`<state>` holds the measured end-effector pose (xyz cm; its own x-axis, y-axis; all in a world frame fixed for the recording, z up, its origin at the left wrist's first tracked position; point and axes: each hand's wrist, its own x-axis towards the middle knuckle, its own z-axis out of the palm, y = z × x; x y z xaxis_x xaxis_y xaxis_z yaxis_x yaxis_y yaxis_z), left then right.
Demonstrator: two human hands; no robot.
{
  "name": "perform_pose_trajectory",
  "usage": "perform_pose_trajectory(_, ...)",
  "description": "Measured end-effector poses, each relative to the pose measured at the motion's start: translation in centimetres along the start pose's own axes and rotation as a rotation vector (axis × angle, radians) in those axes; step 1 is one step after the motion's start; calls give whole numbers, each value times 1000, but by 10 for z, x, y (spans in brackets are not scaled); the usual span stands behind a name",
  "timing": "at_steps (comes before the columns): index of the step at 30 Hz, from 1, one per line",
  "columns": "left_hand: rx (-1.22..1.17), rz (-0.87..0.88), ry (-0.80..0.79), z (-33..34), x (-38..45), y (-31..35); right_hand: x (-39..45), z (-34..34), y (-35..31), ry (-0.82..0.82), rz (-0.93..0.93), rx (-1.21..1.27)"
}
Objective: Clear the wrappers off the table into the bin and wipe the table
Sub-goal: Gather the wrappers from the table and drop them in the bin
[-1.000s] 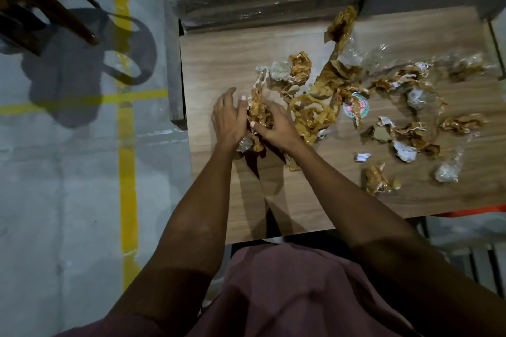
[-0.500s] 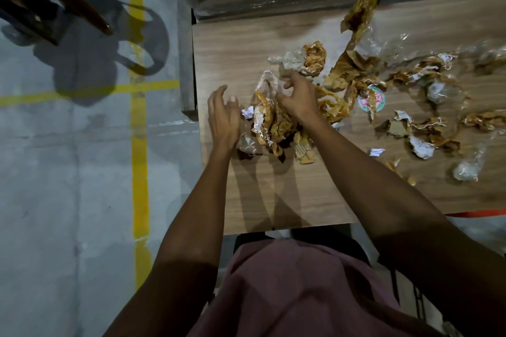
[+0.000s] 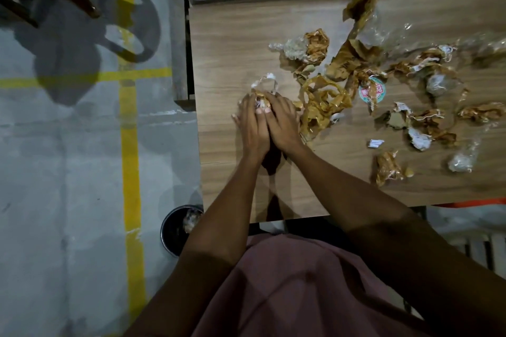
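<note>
Both hands cup one wad of crumpled wrappers (image 3: 263,100) on the wooden table (image 3: 227,44): the left hand (image 3: 253,124) and right hand (image 3: 282,122) press together, fingers curled round it. Squeeze it tight before lifting (loose scraps will drop), then carry it to the black bin (image 3: 175,230) below the table's near-left corner.

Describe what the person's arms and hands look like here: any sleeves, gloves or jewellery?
Both forearms are bare from the elbow down. The left hand and right hand wear no gloves, and no rings, watch or bracelets show. A dull pink garment covers the body below the arms; any sleeves are out of view.
</note>
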<state>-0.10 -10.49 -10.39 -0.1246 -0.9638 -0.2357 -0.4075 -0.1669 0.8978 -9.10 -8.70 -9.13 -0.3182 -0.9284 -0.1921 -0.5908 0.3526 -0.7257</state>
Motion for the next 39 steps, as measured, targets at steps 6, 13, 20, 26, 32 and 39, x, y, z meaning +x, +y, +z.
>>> perform_pose_trajectory(6, -252, 1, 11, -2, -5, 18, -10, 19, -15, 215, 104, 288)
perform_pose_trajectory(13, -473, -74, 50, -22, -5, 49, -19, 13, -56, 366, 314, 701)
perform_pose_trajectory(20, -533, -103, 2, -36, -22, 75, -36, -2, -77, 496, 230, 663)
perform_pose_trajectory(26, -668, -139, 19, -43, -72, 94, -82, -18, -83, 543, 153, 477)
perform_pose_trajectory(32, -628, -175, 21, -9, -130, 105, -141, -56, -50, 583, 256, 458)
perform_pose_trajectory(39, -556, -148, -18, 35, -194, 131, -195, -104, -18, 639, 295, 557)
